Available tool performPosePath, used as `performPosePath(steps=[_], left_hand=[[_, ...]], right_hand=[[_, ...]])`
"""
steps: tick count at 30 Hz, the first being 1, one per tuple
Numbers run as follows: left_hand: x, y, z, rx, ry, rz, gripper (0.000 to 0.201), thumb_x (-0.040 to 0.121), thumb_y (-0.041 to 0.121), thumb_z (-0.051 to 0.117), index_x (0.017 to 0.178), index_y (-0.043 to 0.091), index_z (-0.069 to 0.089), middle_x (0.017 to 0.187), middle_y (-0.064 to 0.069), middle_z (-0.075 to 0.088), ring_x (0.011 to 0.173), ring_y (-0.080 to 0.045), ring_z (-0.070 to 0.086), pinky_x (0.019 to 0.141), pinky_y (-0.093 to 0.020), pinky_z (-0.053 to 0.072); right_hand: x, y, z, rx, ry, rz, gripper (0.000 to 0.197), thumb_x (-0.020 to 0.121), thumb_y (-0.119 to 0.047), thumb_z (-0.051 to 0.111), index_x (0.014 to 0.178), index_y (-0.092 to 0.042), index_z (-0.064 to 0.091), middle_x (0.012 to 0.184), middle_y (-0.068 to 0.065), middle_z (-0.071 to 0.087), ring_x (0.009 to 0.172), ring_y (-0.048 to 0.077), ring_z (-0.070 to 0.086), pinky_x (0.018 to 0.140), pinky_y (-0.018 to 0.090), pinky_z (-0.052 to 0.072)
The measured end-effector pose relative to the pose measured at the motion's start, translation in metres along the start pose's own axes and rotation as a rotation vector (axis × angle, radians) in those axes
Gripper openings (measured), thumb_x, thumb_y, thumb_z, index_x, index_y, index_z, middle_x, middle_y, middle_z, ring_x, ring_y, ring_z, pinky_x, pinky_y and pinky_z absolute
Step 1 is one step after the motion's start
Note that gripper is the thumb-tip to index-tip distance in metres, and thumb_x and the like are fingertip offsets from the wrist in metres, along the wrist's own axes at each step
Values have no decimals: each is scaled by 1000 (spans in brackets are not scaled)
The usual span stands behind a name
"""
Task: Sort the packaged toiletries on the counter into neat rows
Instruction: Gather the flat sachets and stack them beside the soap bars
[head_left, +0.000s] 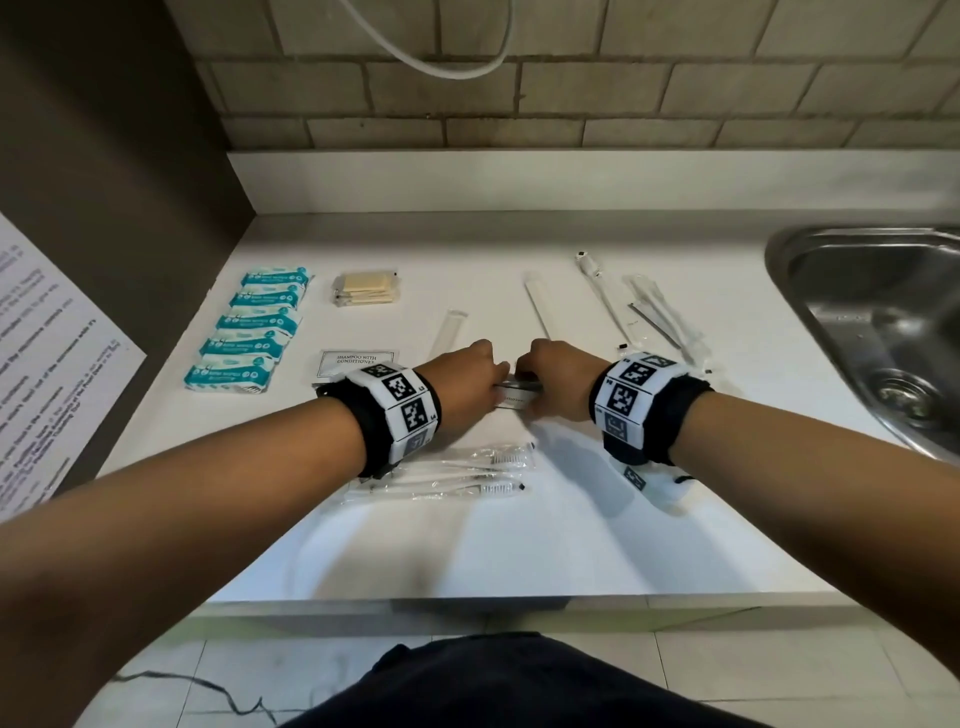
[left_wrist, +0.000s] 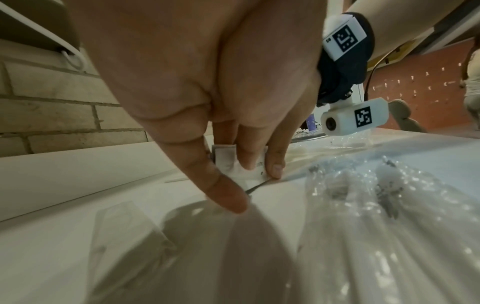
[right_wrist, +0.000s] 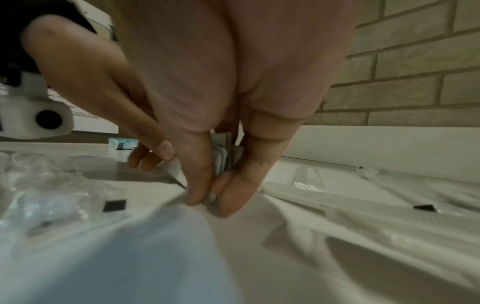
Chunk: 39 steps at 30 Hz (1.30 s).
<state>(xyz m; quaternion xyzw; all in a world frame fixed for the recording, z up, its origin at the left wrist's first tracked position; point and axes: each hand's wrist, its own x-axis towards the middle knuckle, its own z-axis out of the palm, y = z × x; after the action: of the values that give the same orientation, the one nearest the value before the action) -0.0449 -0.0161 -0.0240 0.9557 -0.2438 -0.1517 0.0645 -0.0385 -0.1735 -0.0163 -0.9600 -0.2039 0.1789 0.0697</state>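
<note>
A small stack of white sachets (head_left: 516, 397) stands on edge on the white counter (head_left: 519, 545), mid-counter. Both hands meet over it. My left hand (head_left: 470, 382) pinches its left end, and in the left wrist view the thumb and two fingers of the left hand (left_wrist: 249, 183) clamp the sachets (left_wrist: 226, 162). My right hand (head_left: 553, 379) pinches the right end. The right wrist view shows the right hand (right_wrist: 211, 198) with thumb and finger squeezing the sachets' (right_wrist: 223, 156) lower corner. Most of the stack is hidden behind the fingers.
A column of teal packets (head_left: 254, 327) lies at the left, with a beige stack (head_left: 366, 288) and a shampoo sachet (head_left: 356, 361) beside it. Bagged toothbrushes (head_left: 467, 470) lie near my left wrist. Long wrapped items (head_left: 602, 296) lie to the right, near the steel sink (head_left: 878, 322).
</note>
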Motion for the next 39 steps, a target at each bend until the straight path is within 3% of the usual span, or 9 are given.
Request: performPosePath(steps=[3, 7, 10, 13, 17, 24, 28, 32, 39], left_hand=[[-1, 1, -3, -1, 2, -9, 30, 98, 26, 47, 123, 22, 63, 105, -6, 50, 95, -29, 56, 86, -42, 47], [0, 1, 0, -27, -11, -15, 25, 94, 17, 51, 115, 16, 65, 101, -5, 48, 92, -31, 58, 84, -43, 48], [2, 3, 0, -9, -1, -21, 23, 94, 18, 52, 112, 12, 66, 103, -6, 48, 93, -32, 59, 83, -40, 48], [4, 3, 0, -21, 24, -32, 29, 92, 31, 58, 113, 14, 66, 101, -4, 47, 94, -29, 58, 77, -34, 45], [4, 5, 0, -4, 65, -30, 34, 90, 41, 59, 114, 19, 66, 102, -3, 53, 96, -27, 58, 77, -32, 45], [7, 5, 0, 47, 116, -15, 32, 89, 44, 58, 109, 20, 67, 100, -4, 59, 94, -29, 60, 71, -30, 42], [9, 4, 2, 29, 114, -11, 31, 89, 43, 59, 107, 19, 67, 98, -3, 57, 95, -28, 59, 72, -30, 41], [9, 3, 1, -4, 84, -17, 31, 88, 42, 60, 103, 17, 68, 90, 0, 51, 92, -27, 59, 72, -30, 42], [5, -5, -4, -202, 78, -107, 17, 82, 25, 64, 98, 19, 70, 90, 2, 65, 85, -20, 62, 70, -27, 47]], right_hand=[[1, 2, -1, 11, -11, 23, 24, 73, -27, 78, 87, -11, 67, 81, 2, 56, 76, 22, 55, 51, 23, 34], [3, 2, 1, 46, -48, 18, 25, 79, -30, 74, 90, -9, 65, 86, 3, 50, 80, 25, 55, 64, 27, 38], [4, 3, 1, 47, -46, 24, 24, 79, -28, 73, 90, -7, 67, 77, 1, 52, 76, 24, 55, 59, 26, 35], [1, 4, -2, 58, -29, 8, 20, 76, -27, 77, 84, -14, 63, 80, 2, 58, 76, 22, 54, 56, 25, 36], [-3, 7, -5, 134, 8, -10, 39, 71, -25, 81, 102, -12, 62, 96, 3, 64, 83, 21, 56, 70, 28, 46], [-4, 10, -7, 113, 11, -6, 32, 67, -25, 80, 95, -17, 66, 92, 2, 68, 84, 24, 63, 77, 37, 56], [-2, 10, -8, 74, 32, -15, 22, 70, -22, 76, 88, -17, 65, 86, 3, 67, 81, 24, 61, 70, 31, 54], [-2, 11, -8, 52, 29, -20, 17, 72, -20, 74, 80, -21, 59, 69, -8, 51, 73, 20, 53, 51, 19, 35], [4, 13, -14, 68, 13, 14, 20, 71, -25, 78, 80, -24, 60, 71, -8, 54, 75, 19, 56, 59, 25, 41]])
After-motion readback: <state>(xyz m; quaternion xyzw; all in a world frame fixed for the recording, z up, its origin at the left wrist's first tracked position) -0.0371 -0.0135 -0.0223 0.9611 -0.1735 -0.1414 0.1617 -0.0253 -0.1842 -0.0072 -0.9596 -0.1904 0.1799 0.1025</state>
